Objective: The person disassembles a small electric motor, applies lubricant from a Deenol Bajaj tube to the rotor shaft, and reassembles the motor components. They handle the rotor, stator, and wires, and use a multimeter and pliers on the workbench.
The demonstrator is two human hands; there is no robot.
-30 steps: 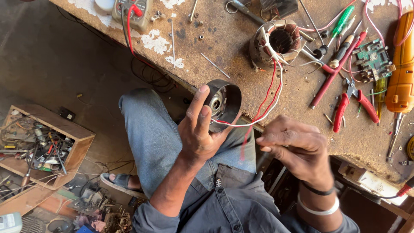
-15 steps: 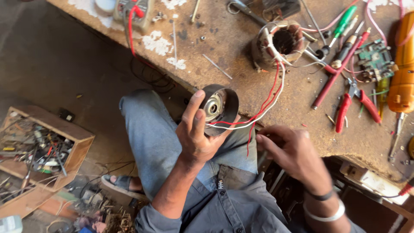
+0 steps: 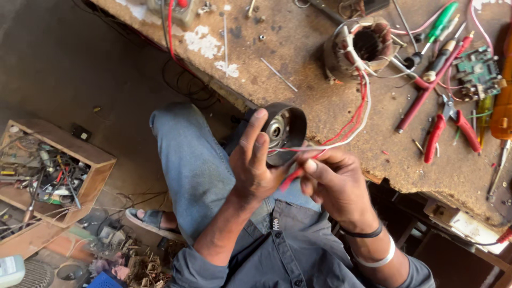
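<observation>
Worn brown workbench (image 3: 320, 69) fills the upper right, and its ragged front edge runs diagonally just beyond the hands; to the left lies open dark floor, with a wooden box of parts (image 3: 50, 170) further off. Nearest, over the lap, the left hand (image 3: 256, 165) wraps its fingers around a black round motor housing (image 3: 285, 130), with the index finger stretched up over the rim. The housing's open face, showing a silvery hub, turns toward the camera. The right hand (image 3: 330, 184) pinches red and white wires (image 3: 341, 136), which lead up to a copper-wound stator (image 3: 362, 48) on the bench. Red-handled pliers (image 3: 445, 130) lie farther right.
</observation>
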